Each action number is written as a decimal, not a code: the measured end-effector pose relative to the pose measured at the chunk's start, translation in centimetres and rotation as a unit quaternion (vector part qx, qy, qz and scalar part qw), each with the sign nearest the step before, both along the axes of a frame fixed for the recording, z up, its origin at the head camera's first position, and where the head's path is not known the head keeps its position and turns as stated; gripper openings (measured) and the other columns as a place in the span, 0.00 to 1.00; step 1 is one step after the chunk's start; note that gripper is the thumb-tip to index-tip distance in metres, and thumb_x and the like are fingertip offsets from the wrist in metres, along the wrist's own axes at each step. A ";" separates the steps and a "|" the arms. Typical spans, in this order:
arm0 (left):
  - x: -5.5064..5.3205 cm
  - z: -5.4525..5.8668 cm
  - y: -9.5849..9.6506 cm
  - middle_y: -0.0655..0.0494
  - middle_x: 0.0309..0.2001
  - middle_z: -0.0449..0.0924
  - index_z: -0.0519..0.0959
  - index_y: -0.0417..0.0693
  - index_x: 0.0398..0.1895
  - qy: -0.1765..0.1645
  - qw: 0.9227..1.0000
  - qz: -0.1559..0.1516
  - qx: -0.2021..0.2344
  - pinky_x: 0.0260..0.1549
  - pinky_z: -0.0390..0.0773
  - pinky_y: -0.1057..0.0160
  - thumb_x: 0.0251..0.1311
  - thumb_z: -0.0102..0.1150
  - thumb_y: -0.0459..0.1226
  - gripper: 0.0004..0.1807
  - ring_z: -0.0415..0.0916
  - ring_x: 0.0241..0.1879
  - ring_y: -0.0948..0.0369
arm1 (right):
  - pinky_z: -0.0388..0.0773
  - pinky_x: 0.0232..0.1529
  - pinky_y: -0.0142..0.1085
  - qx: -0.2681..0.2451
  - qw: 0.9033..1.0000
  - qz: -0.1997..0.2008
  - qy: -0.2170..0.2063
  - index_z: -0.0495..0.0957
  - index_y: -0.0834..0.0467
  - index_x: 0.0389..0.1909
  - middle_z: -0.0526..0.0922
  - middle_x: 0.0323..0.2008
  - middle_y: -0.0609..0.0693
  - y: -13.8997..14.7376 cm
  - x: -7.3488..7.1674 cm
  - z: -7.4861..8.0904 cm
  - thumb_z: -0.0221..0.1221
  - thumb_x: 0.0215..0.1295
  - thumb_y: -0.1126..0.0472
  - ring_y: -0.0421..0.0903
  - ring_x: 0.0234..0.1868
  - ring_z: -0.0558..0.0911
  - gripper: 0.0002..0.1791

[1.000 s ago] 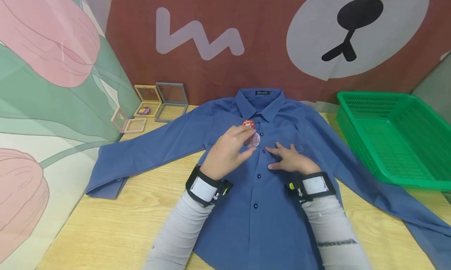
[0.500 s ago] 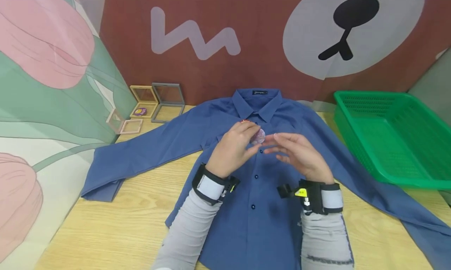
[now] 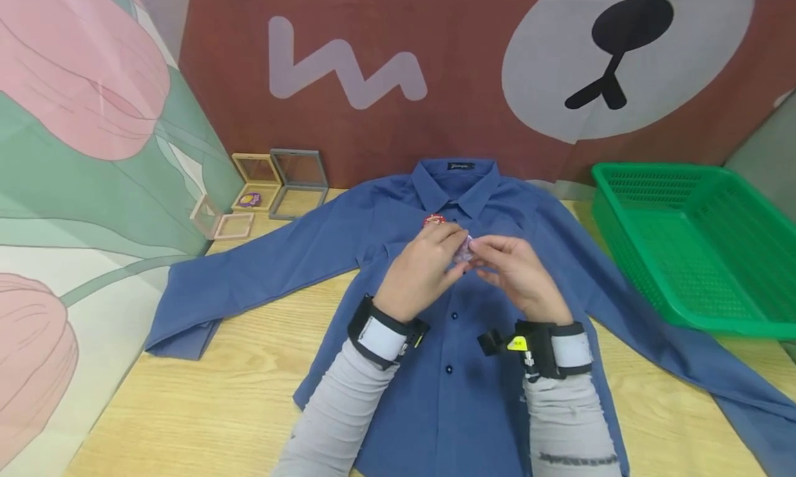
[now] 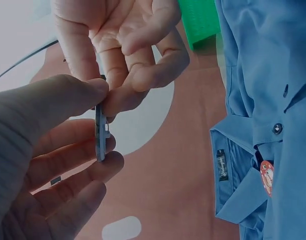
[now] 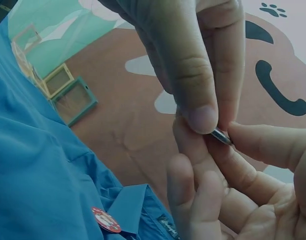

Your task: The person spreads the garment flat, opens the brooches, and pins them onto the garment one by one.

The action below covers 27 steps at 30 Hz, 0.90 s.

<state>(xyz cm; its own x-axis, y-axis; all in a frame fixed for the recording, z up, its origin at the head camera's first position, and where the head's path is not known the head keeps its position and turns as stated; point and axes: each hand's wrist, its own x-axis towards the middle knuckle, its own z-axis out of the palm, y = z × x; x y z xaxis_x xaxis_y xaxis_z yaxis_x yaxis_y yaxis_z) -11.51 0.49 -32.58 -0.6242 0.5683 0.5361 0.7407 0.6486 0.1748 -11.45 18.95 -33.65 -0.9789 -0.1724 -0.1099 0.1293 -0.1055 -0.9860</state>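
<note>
A blue button-up shirt point(image 3: 472, 422) lies spread face up on the table. Over its chest my left hand point(image 3: 419, 273) pinches a round pinkish-purple pin badge point(image 3: 463, 250) between thumb and fingers. My right hand point(image 3: 525, 276) pinches the badge's right edge with thumb and index finger. The left wrist view shows this badge point(image 4: 100, 132) edge-on, its small clasp on the side facing right. Much of its face is hidden by fingers. Just beyond the left hand, a red round badge point(image 3: 433, 220) sits on the shirt below the collar.
A green plastic basket point(image 3: 703, 256) stands at the right, by the shirt's sleeve. At the back left are hinged display frames: a yellow frame point(image 3: 273, 195) with a purple badge point(image 3: 250, 199) in it, a grey frame point(image 3: 323, 180) and a pale pink frame point(image 3: 233, 236).
My right hand has lifted off the shirt front, turned palm inward and come to the badge, now pinching its edge. The left hand has moved slightly right with the badge.
</note>
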 end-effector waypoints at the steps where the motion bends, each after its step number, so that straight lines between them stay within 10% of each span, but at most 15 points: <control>1: 0.0 0.0 -0.1 0.49 0.56 0.80 0.80 0.40 0.57 -0.003 1.000 -0.001 0.002 0.58 0.78 0.63 0.62 0.68 0.40 0.22 0.76 0.57 0.55 | 0.79 0.35 0.28 -0.002 1.000 -0.004 -0.001 0.86 0.47 0.29 0.86 0.26 0.41 0.0 0.0 -0.1 0.57 0.72 0.61 0.36 0.31 0.83 0.13; 11: 0.1 0.4 -1.0 0.53 0.40 0.78 0.80 0.45 0.43 0.023 0.989 0.055 0.136 0.38 0.78 0.63 0.66 0.59 0.35 0.06 0.74 0.40 0.59 | 0.80 0.37 0.29 -0.051 0.996 -0.066 0.022 0.86 0.48 0.27 0.86 0.26 0.41 -0.2 0.1 0.3 0.59 0.71 0.62 0.37 0.30 0.84 0.13; 19: 1.2 0.9 0.0 0.57 0.22 0.73 0.82 0.46 0.33 -0.095 0.974 0.073 0.193 0.18 0.64 0.70 0.67 0.60 0.37 0.06 0.68 0.21 0.65 | 0.84 0.43 0.31 -0.086 0.992 -0.062 0.072 0.87 0.51 0.29 0.86 0.33 0.44 -0.6 0.4 0.7 0.59 0.70 0.65 0.37 0.35 0.88 0.12; 27: 0.8 0.2 0.2 0.56 0.22 0.74 0.80 0.44 0.33 -0.114 0.970 0.090 0.193 0.19 0.66 0.70 0.70 0.56 0.36 0.08 0.70 0.21 0.64 | 0.84 0.47 0.34 -0.093 0.991 -0.017 0.091 0.85 0.53 0.33 0.86 0.35 0.45 -1.3 0.5 0.4 0.56 0.71 0.66 0.40 0.38 0.88 0.11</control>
